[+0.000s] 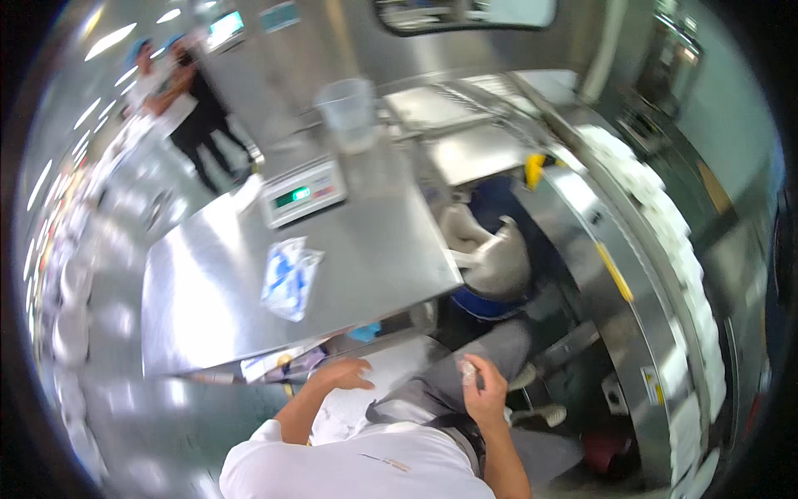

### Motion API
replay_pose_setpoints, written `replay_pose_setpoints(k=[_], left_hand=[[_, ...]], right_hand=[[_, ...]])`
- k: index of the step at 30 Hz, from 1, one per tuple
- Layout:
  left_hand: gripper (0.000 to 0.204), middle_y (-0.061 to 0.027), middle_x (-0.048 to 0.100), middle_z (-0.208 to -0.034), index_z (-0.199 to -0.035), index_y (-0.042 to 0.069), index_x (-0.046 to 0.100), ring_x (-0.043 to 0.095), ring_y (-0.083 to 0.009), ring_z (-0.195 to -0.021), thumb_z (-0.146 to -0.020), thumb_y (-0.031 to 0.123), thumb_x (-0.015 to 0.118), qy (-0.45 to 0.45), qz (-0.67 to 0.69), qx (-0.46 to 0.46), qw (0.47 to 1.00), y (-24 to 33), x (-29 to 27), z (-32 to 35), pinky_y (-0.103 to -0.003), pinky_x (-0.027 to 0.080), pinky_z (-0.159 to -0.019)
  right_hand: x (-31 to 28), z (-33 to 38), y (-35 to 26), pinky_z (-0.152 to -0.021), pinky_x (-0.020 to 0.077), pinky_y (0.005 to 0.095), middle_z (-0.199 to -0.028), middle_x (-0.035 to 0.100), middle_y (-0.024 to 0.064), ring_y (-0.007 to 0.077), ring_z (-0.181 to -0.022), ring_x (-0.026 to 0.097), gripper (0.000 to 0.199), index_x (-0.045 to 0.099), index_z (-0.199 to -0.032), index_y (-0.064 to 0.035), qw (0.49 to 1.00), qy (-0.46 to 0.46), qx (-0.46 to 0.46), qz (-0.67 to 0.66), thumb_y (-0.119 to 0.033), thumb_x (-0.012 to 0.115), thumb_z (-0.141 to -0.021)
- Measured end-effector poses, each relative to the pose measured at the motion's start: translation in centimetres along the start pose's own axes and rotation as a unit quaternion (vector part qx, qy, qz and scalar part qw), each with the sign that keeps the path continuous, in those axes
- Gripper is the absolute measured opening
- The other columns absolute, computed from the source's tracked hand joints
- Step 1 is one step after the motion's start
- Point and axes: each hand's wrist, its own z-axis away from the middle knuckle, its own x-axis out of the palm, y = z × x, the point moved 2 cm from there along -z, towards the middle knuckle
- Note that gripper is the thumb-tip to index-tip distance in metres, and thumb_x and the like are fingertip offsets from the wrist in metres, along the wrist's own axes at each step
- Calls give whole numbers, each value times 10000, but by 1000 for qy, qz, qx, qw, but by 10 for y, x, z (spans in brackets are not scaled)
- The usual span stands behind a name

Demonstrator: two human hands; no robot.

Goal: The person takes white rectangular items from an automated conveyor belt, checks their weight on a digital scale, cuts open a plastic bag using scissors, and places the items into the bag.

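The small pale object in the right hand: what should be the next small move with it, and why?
Probably lift it onto the steel table. The right hand pinches the small pale object low, over the lap, while the left hand rests under the table's edge. The table's near part is bare, beside the blue-and-white plastic bag.

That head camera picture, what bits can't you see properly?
- Small pale thing in the right hand: head view, fingers cover it, blurred.
- Shelf under the steel table: the tabletop hides most of it.
- Scale display: too small.
- People at upper left: blurred near the rim.
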Motion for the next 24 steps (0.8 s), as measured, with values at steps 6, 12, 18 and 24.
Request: replay_pose_setpoints(k=[6,12,18,24], left_hand=[[414,-80,760,-953,-1277,37,668,723,-219,-894,-917,218,765,75,323,83,940,142,-148,159,-336,569,-828],[725,-221,617,-1194,-1382,-14,524,598,-345,-1140,-793,259,847,629,-97,-87,767,106,-213,135,-428,494,-956],[753,-223,498,-1413,-1476,-7,430,476,-404,-1325,-799,111,738,492,-15,76,867,104,-202,51,-453,361,-1145],[746,-301,291,-1615,-1580,-27,296,263,-496,-1487,-941,109,657,367,-180,71,910,126,-232,-9,-548,196,-1231]], right_hand=[[22,-9,-4,-824,566,322,-1027,747,149,214,-915,734,234,659,-1200,16,987,-134,19,-87,-34,600,-979],[24,-13,-14,-829,570,340,-1052,743,154,252,-924,737,258,659,-1214,-10,988,-129,7,-89,-34,612,-962],[6,-21,-20,-975,529,399,-1247,686,155,325,-1129,673,321,648,-1285,-63,983,-144,89,-67,-151,617,-978],[-13,-9,-16,-868,514,445,-1077,663,163,355,-1009,645,230,613,-1203,-39,994,-43,-55,-80,-172,596,-1016]])
